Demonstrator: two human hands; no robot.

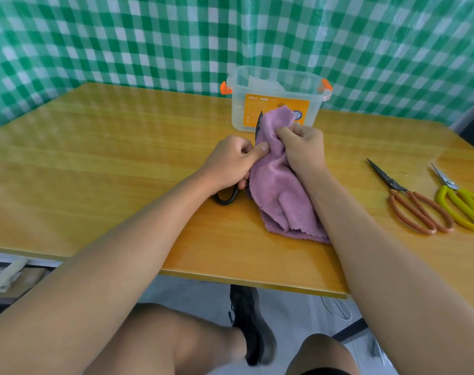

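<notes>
Your left hand (230, 163) grips black metal scissors (226, 197) while your right hand (303, 147) clutches a purple fleece cloth (276, 190), seemingly wiping them; next, slide it tipward.

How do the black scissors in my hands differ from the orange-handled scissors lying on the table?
The black scissors are gripped by the left hand at the handle, while the orange-handled scissors lie untouched on the table. The black scissors' blades are mostly wrapped in the purple cloth that the right hand grips; the orange-handled scissors' blades are bare. Both pairs point away from the person.
</notes>
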